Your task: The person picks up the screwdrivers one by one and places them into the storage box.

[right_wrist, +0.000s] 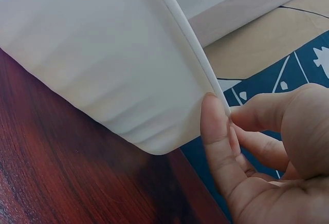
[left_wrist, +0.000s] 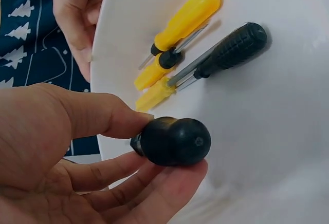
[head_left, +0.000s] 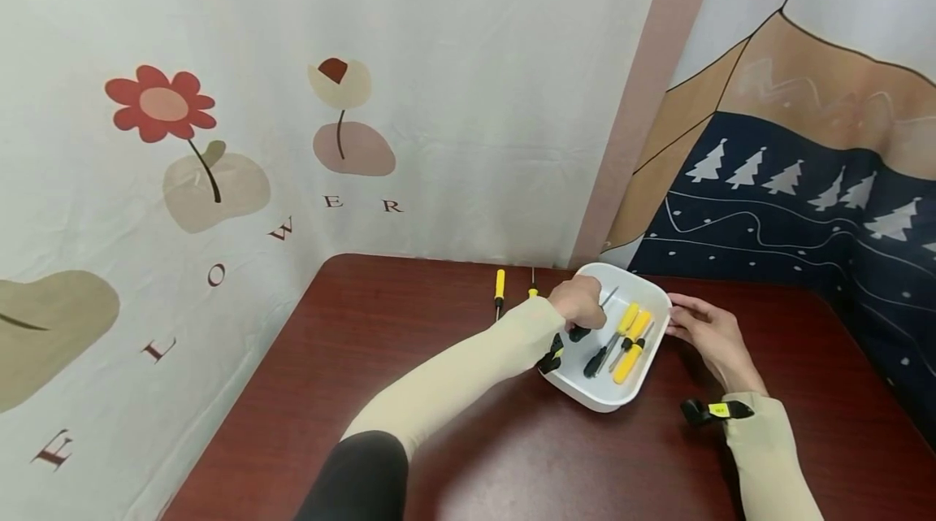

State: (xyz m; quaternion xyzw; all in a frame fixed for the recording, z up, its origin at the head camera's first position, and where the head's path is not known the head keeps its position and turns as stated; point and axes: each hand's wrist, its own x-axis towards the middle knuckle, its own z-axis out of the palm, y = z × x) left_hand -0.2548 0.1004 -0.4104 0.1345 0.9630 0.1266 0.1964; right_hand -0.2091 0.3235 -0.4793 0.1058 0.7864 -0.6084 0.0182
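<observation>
A white plastic basin [head_left: 585, 399] stands toward the back of the table, tilted-looking in the right wrist view. Over it my left hand [head_left: 582, 301] grips a screwdriver [left_wrist: 177, 141] by its black handle, seen nearly end-on from the left wrist. Its metal shaft shows beyond the hand in the head view. Several screwdrivers lie inside the basin, among them a yellow-handled one [left_wrist: 187, 18] and a black-handled one [left_wrist: 234, 52]. At the basin's right side, my right hand [head_left: 712, 338] pinches the rim [right_wrist: 198, 47] between thumb and fingers.
Left of the basin, a yellow-handled screwdriver [head_left: 500, 285] and another screwdriver [head_left: 533, 290], partly hidden by the left arm, lie on the dark red table [head_left: 380, 326]. A printed curtain [head_left: 475, 98] hangs along the table's back edge.
</observation>
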